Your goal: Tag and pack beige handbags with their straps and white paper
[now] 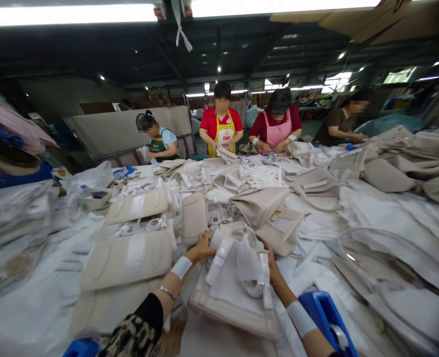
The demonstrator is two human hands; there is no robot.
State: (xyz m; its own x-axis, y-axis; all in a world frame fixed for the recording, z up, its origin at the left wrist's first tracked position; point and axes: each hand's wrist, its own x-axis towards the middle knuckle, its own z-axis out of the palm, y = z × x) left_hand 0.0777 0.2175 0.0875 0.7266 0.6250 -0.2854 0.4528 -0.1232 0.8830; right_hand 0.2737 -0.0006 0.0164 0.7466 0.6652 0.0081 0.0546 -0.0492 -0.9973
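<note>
A cream handbag (222, 292) lies tilted on the worktable in front of me, with white wrapping on its handle parts and a coiled strap in thin white sheet (249, 265) on top. My left hand (203, 246) grips the bag's upper left edge, its fingers bent around it. At the upper right edge, my right hand (273, 265) holds the bag's side; some of its fingers are hidden behind the bag. Just beyond stand a small upright cream bag (194, 218) and another cream bag (262, 203) lying on its side.
Flat cream bags (130, 258) are stacked at the left. A blue tape dispenser (327, 317) stands beside my right forearm. More cream bags (394, 158) are heaped at the right. Across the table, several people work, one in a yellow apron (225, 135).
</note>
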